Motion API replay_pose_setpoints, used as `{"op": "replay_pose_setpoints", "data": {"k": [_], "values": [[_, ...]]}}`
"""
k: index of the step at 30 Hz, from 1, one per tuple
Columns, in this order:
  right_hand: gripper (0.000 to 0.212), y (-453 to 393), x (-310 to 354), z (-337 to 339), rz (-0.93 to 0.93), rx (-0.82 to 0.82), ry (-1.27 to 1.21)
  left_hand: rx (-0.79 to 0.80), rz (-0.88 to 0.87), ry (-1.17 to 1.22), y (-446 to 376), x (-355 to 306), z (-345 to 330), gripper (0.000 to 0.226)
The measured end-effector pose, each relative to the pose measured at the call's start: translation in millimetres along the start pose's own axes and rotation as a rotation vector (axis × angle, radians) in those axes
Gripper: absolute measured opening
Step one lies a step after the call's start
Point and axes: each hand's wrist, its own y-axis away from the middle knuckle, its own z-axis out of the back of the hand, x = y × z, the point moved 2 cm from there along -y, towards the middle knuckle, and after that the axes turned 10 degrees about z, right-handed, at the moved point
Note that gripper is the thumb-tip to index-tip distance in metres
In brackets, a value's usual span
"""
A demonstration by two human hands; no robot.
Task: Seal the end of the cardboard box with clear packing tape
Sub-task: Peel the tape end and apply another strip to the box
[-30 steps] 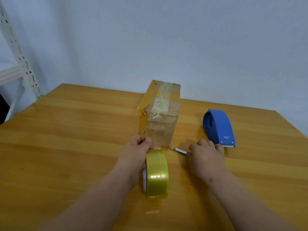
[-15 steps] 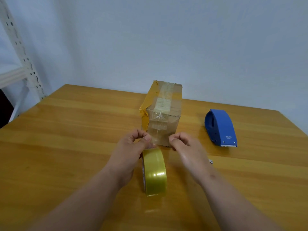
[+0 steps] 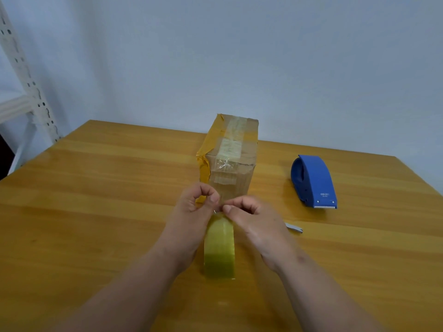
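the cardboard box (image 3: 231,161) stands near the middle of the wooden table (image 3: 96,188), its near end facing the person. that end already carries strips of clear tape, one wrinkled near the top edge, and old yellowish tape hangs loose down the box's left edge. just in front of the box, on the near side, the roll of tape (image 3: 219,245) stands on its rim.

both hands meet at the top of the roll, right against the bottom of the box's near end. the left hand (image 3: 191,212) is curled, thumb and forefinger pressed together in a pinch, and the right hand (image 3: 251,219) pinches the same way beside it. what they hold looks like the free end of the tape, though the film is clear and hard to make out, so i cannot say for sure that it is lifted.

to the right of the box sits a blue tape dispenser (image 3: 314,180), empty and apart from the hands. a small knife (image 3: 294,228) lies near the right hand, between the roll and the dispenser.

judging by this, the sealing is partly done: some tape is on, the left edge looks unfinished. a fresh strip is yet to be drawn out, laid over the end, pressed flat and cut.
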Motion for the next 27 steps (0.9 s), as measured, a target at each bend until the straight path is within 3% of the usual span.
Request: {"op": "replay_pose_setpoints", "data": {"k": [2, 6, 8, 10, 12, 15, 18, 20, 24, 27], "values": [[0.018, -1.9, 1.2, 0.4, 0.018, 0.020, 0.094, -0.054, -0.079, -0.085, 1.2, 1.5, -1.6, 0.016], [0.023, -5.1, 1.1, 1.0, 0.037, 0.068, 0.277, -0.221, -0.410, -0.355, 5.6, -4.0, -1.1, 0.022], [0.022, -6.0, 0.0, 2.9, 0.031, 0.098, 0.277, -0.234, -0.468, -0.386, 6.3, -4.7, 0.5, 0.022], [0.016, -7.3, -1.8, 9.0, -0.021, 0.043, 0.105, -0.176, -0.385, -0.353, 4.8, -10.7, 4.7, 0.021], [0.014, -11.2, -3.1, 18.9, -0.004, -0.150, -0.004, -0.090, -0.250, -0.274, -1.3, -16.6, 16.1, 0.020], [0.036, -23.1, 0.0, 25.2, 0.058, -0.377, 0.028, 0.014, -0.192, -0.185, -14.8, -27.0, 38.5, 0.016], [0.069, -40.3, -0.3, 16.4, 0.078, -0.347, 0.113, 0.083, -0.172, -0.103, -24.3, -32.7, 47.9, 0.017], [0.077, -49.1, -2.2, 9.6, 0.091, -0.339, 0.126, 0.087, -0.129, -0.057, -28.4, -33.3, 48.8, 0.016], [0.075, -54.0, -4.2, 4.4, 0.120, -0.412, 0.114, 0.091, 0.011, 0.033, -31.3, -27.8, 49.6, 0.013], [0.061, -47.7, -2.9, 5.9, 0.205, -0.545, 0.123, 0.119, 0.130, 0.090, -29.8, -24.4, 48.5, 0.011]]}}
